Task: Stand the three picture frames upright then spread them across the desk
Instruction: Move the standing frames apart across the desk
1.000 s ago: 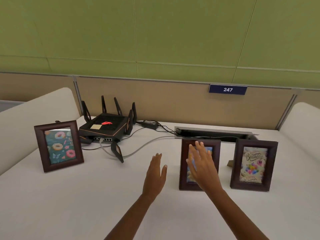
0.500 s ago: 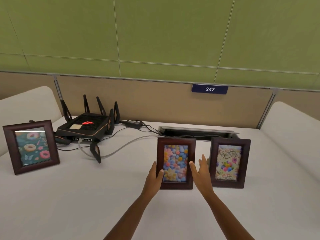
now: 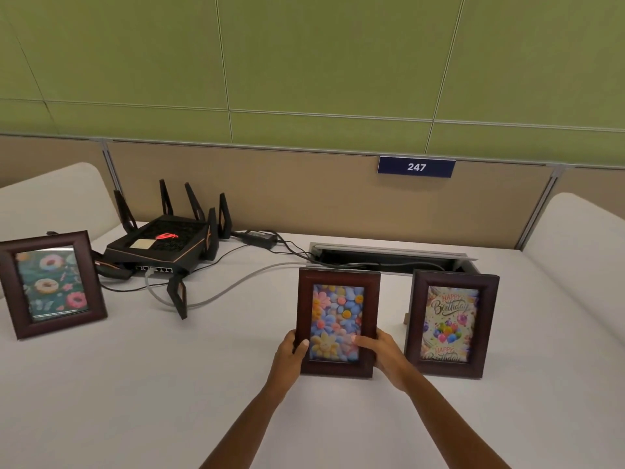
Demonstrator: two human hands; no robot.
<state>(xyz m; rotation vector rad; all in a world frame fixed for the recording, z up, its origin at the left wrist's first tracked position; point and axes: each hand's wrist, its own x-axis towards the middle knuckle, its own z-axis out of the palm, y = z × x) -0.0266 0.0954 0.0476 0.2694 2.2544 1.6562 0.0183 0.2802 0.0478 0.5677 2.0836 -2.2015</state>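
Three dark wooden picture frames stand upright on the white desk (image 3: 135, 384). The flower frame (image 3: 338, 319) is in the middle; my left hand (image 3: 290, 357) grips its lower left edge and my right hand (image 3: 384, 355) grips its lower right edge, thumbs on the front. The birthday frame (image 3: 451, 324) stands close to its right, a narrow gap between them. The donut frame (image 3: 50, 284) stands alone at the far left.
A black router (image 3: 162, 242) with upright antennas sits at the back left, its cables trailing across the desk toward an open cable tray (image 3: 389, 257) behind the two right frames. A beige partition with a "247" sign (image 3: 416, 167) backs the desk.
My hands went from hovering open near the flower frame to closing on its two lower edges. The view shifted, so the donut frame sits nearer the left border.
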